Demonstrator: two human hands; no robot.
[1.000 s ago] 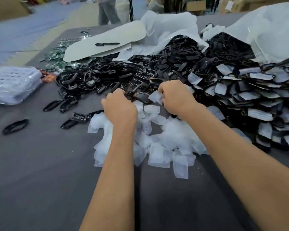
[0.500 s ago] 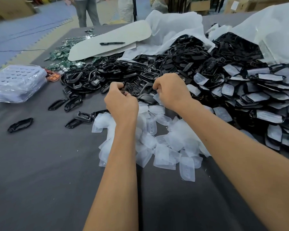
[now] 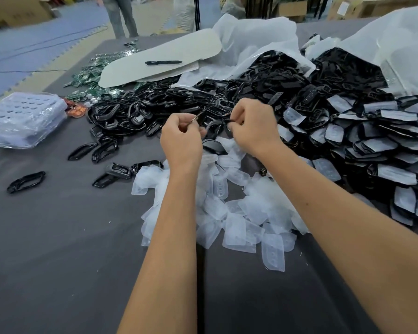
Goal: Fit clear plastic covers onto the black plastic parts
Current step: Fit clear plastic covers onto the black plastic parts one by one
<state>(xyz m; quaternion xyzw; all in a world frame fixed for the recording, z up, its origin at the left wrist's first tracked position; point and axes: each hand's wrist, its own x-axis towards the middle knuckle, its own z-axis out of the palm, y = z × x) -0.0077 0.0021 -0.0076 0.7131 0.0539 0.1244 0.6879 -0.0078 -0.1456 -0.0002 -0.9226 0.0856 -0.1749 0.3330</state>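
— Both hands have lifted off the pile since a moment ago?
— Yes. Now the left hand (image 3: 180, 138) and right hand (image 3: 252, 127) are raised together, fingers curled, each pinching an end of one black plastic part (image 3: 211, 122) between them.
— And around them?
— Clear plastic covers (image 3: 229, 213) are heaped on the grey table (image 3: 58, 249) beneath the wrists; bare black parts (image 3: 155, 102) lie beyond, covered ones (image 3: 377, 141) to the right.

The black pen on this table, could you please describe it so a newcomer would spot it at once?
Look to the far side of the grey table, beyond the heap of black plastic parts. A pale rounded board lies there, and the pen rests flat on it, the only slim straight black item, alone against a light surface.
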